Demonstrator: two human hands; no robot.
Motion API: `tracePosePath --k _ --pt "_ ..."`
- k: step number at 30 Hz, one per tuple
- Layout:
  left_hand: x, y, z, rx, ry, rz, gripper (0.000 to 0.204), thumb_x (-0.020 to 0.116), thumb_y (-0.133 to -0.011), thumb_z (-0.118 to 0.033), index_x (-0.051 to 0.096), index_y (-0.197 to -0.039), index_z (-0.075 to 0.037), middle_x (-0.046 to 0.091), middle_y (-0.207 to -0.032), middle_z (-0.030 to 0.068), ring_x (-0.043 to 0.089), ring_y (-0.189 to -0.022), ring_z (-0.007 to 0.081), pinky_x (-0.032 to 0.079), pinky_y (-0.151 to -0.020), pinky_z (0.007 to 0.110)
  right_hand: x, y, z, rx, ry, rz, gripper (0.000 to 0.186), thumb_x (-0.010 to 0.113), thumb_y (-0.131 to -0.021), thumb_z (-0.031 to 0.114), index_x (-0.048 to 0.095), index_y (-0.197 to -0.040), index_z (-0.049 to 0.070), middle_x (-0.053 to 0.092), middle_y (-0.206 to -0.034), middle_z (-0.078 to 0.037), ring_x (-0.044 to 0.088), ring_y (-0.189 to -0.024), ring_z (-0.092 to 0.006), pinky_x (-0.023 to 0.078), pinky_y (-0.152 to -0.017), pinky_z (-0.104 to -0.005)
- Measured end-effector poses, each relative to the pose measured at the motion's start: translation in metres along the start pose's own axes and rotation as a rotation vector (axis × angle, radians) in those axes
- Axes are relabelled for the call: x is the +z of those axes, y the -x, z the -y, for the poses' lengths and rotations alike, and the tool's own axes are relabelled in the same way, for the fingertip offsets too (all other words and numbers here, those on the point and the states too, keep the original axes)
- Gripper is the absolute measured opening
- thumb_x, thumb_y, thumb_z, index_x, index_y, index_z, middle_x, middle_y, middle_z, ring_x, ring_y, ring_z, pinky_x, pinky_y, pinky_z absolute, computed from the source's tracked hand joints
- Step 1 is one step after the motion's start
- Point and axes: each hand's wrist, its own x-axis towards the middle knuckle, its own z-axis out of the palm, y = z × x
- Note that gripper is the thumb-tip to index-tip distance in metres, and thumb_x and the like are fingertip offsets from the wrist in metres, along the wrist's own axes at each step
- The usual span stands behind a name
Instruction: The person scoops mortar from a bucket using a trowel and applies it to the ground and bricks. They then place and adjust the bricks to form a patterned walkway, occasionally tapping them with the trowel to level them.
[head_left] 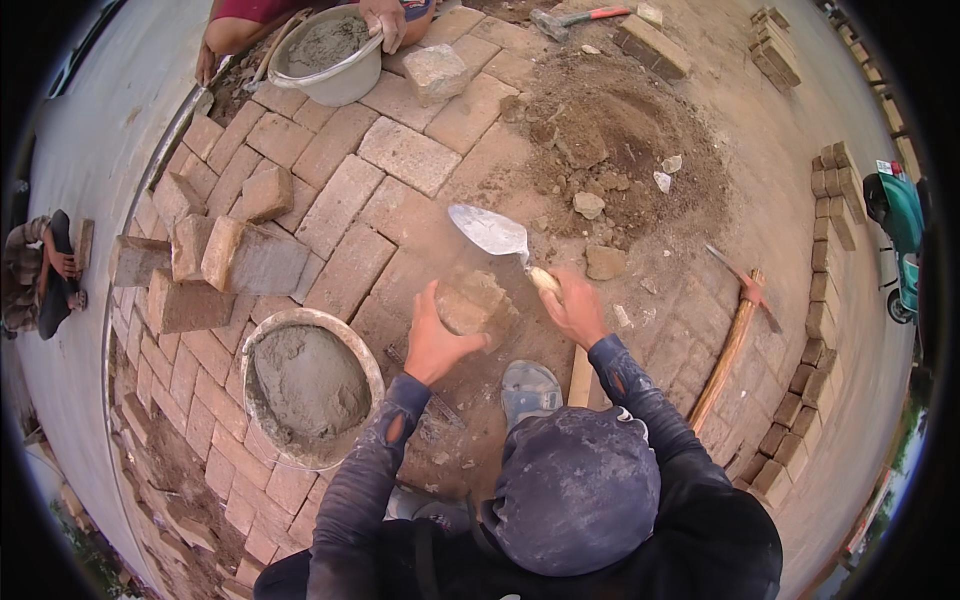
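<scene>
My right grip [575, 310] wraps mason's trowel [490, 232]; left grip [437, 338] spread wide at paving block [474, 303], contact unclear. Seemingly positioning block; next calls for steady hold.

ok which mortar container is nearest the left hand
The round bucket on the pavers just left of the left hand; the pale basin at the top is farther off, with another person's hand on it.
</scene>
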Motion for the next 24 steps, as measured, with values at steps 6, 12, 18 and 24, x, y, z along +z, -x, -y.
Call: tracePosePath --k 6,12,18,24 --pt "0.010 -0.038 -0.063 0.034 0.112 0.049 0.111 0.089 -0.062 -0.030 0.030 -0.150 0.003 0.041 -0.141 0.0237 0.043 -0.134 0.0383 0.038 -0.111 0.044 -0.052 0.061 -0.004 0.354 -0.435 -0.143 0.036 0.069 -0.093 0.029 0.059 -0.113 0.000 0.063 -0.078 -0.012 0.064 -0.070 -0.0261 0.050 -0.067 -0.0399" --pt "0.065 -0.104 -0.071 0.679 -0.501 -0.105 0.114 0.090 -0.061 -0.018 0.025 -0.153 -0.002 0.035 -0.147 0.0236 0.030 -0.144 0.0428 0.030 -0.119 0.048 -0.082 0.078 -0.010 0.495 -0.567 -0.291 0.029 0.071 -0.093 0.024 0.056 -0.105 0.001 0.056 -0.072 -0.003 0.054 -0.056 -0.0106 0.044 -0.052 -0.0304" --pt "0.094 -0.087 -0.036 0.830 -0.558 -0.030 0.107 0.089 -0.068 -0.021 0.026 -0.153 -0.005 0.035 -0.148 0.0219 0.029 -0.145 0.0416 0.027 -0.120 0.055 -0.077 0.091 -0.017 0.531 -0.460 -0.268 0.031 0.071 -0.091 0.026 0.057 -0.104 0.001 0.059 -0.073 -0.009 0.059 -0.064 -0.0193 0.048 -0.062 -0.0373" --pt "0.094 -0.048 -0.039 0.812 -0.548 -0.015 0.103 0.086 -0.071 -0.025 0.028 -0.154 -0.004 0.038 -0.149 0.0229 0.035 -0.142 0.0379 0.033 -0.112 0.053 -0.045 0.088 0.001 0.527 -0.520 -0.221 0.034 0.072 -0.091 0.028 0.057 -0.105 0.001 0.061 -0.076 -0.015 0.058 -0.067 -0.0243 0.048 -0.064 -0.0387"
